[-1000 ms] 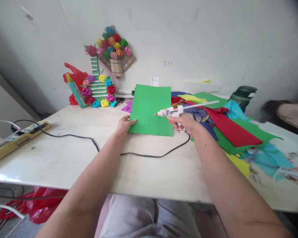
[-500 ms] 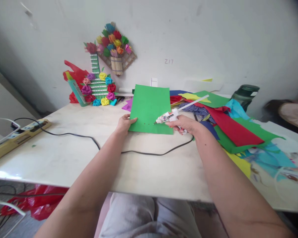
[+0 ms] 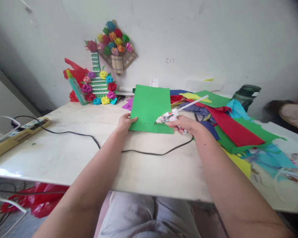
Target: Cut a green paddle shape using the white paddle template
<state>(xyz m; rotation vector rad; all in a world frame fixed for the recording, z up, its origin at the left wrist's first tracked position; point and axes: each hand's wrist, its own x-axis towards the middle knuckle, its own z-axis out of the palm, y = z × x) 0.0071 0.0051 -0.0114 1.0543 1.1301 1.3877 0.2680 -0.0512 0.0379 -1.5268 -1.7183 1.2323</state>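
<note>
1. Head view: left hand [image 3: 124, 123] pinches green sheet [image 3: 151, 104] at its left edge, on table [image 3: 161, 175].
2. Right hand [image 3: 183, 124] grips glue gun [image 3: 171, 116] over its near right.
3. Slack left hand could let sheet skid.

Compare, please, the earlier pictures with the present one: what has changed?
The right hand moved the glue gun down in the picture; its tip is now level with the small dots on the green sheet. Nothing was taken hold of or let go. The left hand stayed at the sheet's left edge, thumb on top.
</note>
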